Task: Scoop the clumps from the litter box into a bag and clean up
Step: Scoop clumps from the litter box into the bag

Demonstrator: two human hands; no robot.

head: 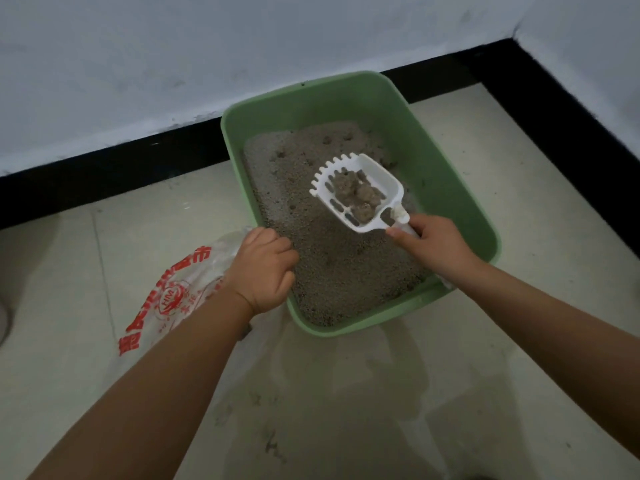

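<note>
Head view, looking down at a room corner. A green litter box [446, 174] stands on the pale tiled floor [519, 341], its far side near the black baseboard [104, 174] under the white wall [138, 64]. Grey-brown litter [332, 265] fills the box bottom, dented in several places at the far end.

My right hand [433, 245] grips the handle of a white slotted litter scoop [358, 192], fingers curled round it, thumb lying along the handle toward the scoop bowl. The scoop is held above the litter, over the middle of the box, its toothed edge pointing to the far left. Several clumps [360, 197] lie in the scoop bowl, with more small lumps on the litter at the far end.

My left hand [265, 271] is at the box's left rim, fingers curled and pinching the edge of a clear plastic bag [180, 289] printed with red characters. The bag lies on the floor just beside the box, to its left, and thin film extends across the floor in front of the box.
</note>
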